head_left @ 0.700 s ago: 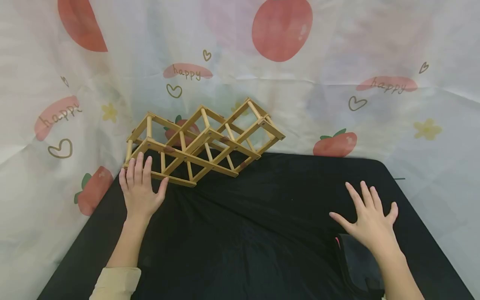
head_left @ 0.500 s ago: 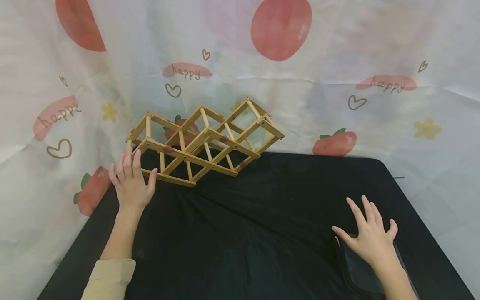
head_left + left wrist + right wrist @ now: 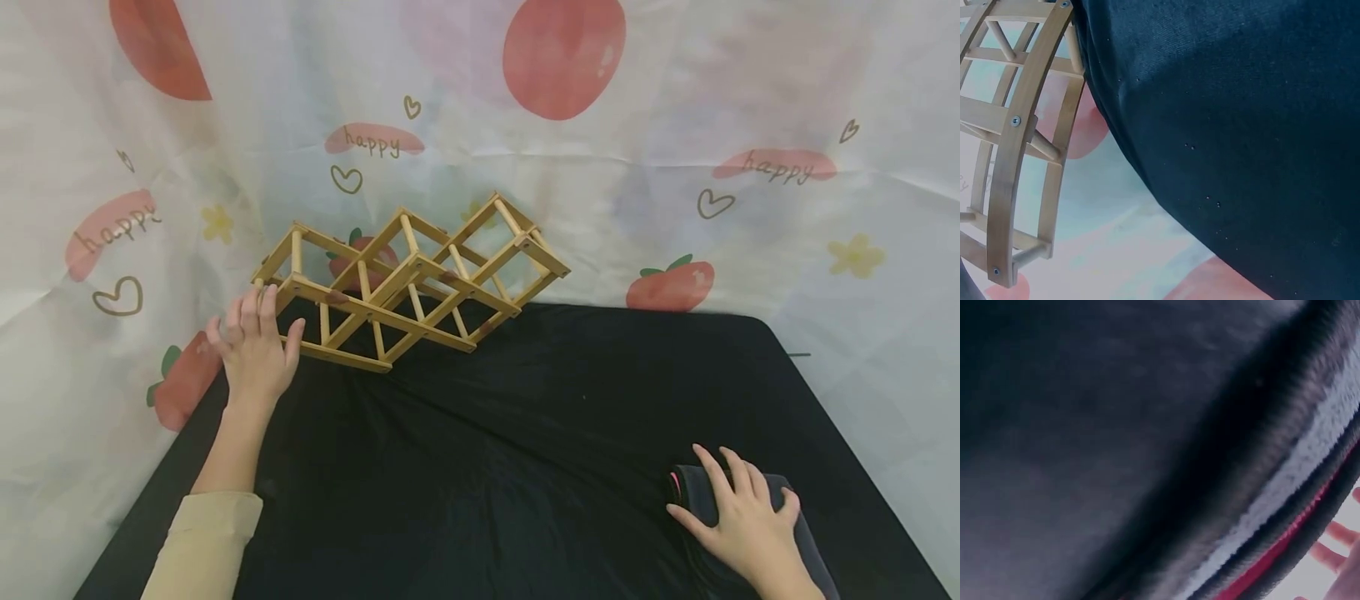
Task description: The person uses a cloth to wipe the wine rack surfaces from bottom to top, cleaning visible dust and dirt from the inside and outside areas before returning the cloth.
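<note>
A light wooden lattice rack (image 3: 370,315) stands at the back left of the table, its bars joined by round dowels. My left hand (image 3: 255,354) is at the rack's left end, fingers lightly bent and overlapping that end in the head view. The left wrist view shows the rack (image 3: 1016,122) at its left side, with screws at the joints. At the front right lies a dark, folded-looking bundle (image 3: 813,558) with a pink edge. Over it, my right hand (image 3: 750,521) spreads its fingers. Close up, the bundle (image 3: 1054,425) shows grey and red layered edges, with fingertips (image 3: 1335,550) beyond.
Black cloth (image 3: 487,450) with wrinkles covers the table. Behind and beside it hangs a pale fabric backdrop (image 3: 660,92) printed with fruit, hearts and "happy". A thin dark strip (image 3: 799,355) sticks out past the table's right edge.
My left hand has shifted left and slightly forward along the rack's end. My right hand has come back toward the body, onto the dark bundle. The rack stays put.
</note>
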Demonstrator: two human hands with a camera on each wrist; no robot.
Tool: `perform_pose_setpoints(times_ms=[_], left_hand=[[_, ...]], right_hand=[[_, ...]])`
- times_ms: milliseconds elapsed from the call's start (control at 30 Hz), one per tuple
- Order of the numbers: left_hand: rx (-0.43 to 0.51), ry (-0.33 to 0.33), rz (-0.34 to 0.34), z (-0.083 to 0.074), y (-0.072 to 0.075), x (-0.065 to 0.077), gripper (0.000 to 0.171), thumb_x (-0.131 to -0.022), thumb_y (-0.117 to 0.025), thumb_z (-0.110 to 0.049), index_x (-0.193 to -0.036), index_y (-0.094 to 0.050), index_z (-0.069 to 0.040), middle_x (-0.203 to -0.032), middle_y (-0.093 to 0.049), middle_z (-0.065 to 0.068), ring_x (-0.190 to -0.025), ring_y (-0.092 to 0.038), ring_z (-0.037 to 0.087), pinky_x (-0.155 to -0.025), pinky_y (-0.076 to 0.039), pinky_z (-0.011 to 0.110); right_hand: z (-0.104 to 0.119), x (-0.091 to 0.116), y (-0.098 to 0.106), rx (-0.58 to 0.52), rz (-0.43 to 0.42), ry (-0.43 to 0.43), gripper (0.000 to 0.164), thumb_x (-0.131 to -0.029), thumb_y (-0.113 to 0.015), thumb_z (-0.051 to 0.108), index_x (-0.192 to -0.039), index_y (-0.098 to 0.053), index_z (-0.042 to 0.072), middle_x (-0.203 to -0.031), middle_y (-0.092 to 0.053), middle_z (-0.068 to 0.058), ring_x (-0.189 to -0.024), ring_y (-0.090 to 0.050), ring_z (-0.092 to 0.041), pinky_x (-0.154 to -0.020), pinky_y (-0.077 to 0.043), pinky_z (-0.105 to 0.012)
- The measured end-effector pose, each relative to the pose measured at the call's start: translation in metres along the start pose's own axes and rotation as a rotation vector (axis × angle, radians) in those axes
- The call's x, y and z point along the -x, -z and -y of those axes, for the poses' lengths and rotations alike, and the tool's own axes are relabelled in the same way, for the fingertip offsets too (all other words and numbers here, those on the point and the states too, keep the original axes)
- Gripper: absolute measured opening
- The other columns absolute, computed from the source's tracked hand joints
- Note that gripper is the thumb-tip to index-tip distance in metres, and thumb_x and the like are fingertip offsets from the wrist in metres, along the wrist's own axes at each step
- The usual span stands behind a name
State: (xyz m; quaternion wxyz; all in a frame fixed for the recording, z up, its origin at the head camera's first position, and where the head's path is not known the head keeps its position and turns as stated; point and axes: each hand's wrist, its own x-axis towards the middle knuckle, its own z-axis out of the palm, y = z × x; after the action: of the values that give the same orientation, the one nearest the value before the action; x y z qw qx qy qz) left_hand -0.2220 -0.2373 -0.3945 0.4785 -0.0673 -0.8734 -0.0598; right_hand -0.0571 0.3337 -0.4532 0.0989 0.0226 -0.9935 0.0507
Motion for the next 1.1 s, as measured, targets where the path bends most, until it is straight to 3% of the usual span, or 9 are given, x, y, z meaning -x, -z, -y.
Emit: perform_pose_setpoints(times_ms=[367,700,900,1100], left_hand=[[-0.014,0.024,0.044,0.007,-0.01,0.001,0.049,-0.095,-0.038,-0.039,-0.131,-0.027,-0.007,-0.122,-0.03,0.018,-0.109,-0.025,0.037,-0.09,-0.013,0.059],[-0.005,0.1,0.124,0.012,-0.013,-0.003,0.039,-0.096,-0.037,-0.036,-0.12,-0.029,-0.006,-0.114,-0.029,0.021,-0.106,-0.024,0.039,-0.092,-0.012,0.06],[-0.004,0.12,0.127,0.012,-0.016,-0.006,0.033,-0.093,-0.047,-0.025,-0.114,-0.031,-0.005,-0.111,-0.03,0.021,-0.104,-0.025,0.038,-0.091,-0.012,0.059],[-0.031,0.126,0.157,0.013,-0.016,-0.008,0.031,-0.094,-0.046,-0.025,-0.111,-0.032,-0.003,-0.111,-0.03,0.021,-0.102,-0.025,0.039,-0.091,-0.011,0.059]], right_hand=[[0.0,0.003,-0.003,0.056,0.151,-0.046,0.094,-0.068,-0.056,0.072,-0.125,-0.037,0.0,-0.122,-0.031,-0.027,-0.108,-0.028,-0.047,-0.08,-0.006,-0.074],[-0.004,-0.002,-0.007,0.053,0.224,-0.103,0.095,-0.067,-0.055,0.073,-0.122,-0.039,-0.003,-0.115,-0.034,-0.03,-0.103,-0.031,-0.049,-0.076,-0.007,-0.072],[-0.006,-0.006,-0.009,0.052,0.265,-0.104,0.086,-0.072,-0.058,0.064,-0.122,-0.04,-0.004,-0.112,-0.037,-0.029,-0.099,-0.033,-0.048,-0.075,-0.01,-0.072],[-0.007,-0.008,-0.01,0.073,0.239,-0.044,0.064,-0.073,-0.066,0.039,-0.116,-0.042,-0.001,-0.104,-0.041,-0.025,-0.092,-0.038,-0.044,-0.074,-0.017,-0.068]])
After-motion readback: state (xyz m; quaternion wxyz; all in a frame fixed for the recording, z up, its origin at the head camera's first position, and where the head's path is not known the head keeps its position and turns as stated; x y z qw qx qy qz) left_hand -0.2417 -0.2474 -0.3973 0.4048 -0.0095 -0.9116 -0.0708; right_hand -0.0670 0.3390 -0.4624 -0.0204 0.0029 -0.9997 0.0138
